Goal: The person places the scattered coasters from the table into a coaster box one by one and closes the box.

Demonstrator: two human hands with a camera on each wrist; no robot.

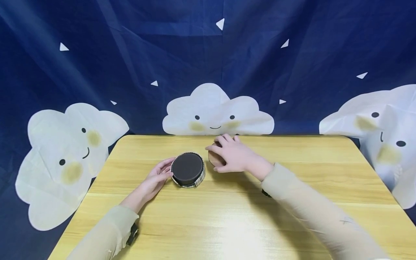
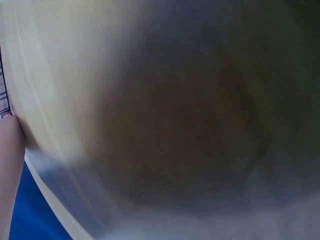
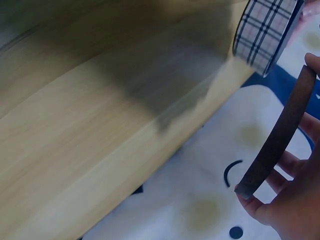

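Note:
A round container (image 1: pixel 187 167) with a flat dark top and plaid sides is near the middle of the table. My left hand (image 1: pixel 155 182) grips it from the left, thumb and fingers at its side. In the right wrist view its plaid wall (image 3: pixel 265 37) shows at the top. Just to its right, my right hand (image 1: pixel 236 155) holds a thin brown disc (image 1: pixel 213 157) by the rim, tilted on edge. The right wrist view shows this disc (image 3: pixel 277 135) edge-on, fingers and thumb at its ends. Only a strip of my left hand (image 2: pixel 10 170) appears in the left wrist view.
Beneath both hands lies a light wood-grain table (image 1: pixel 195 216). Past its back edge hangs a dark blue cloth (image 1: pixel 182 47) printed with smiling white clouds (image 1: pixel 214 108) and small triangles. Dark blur fills most of the left wrist view.

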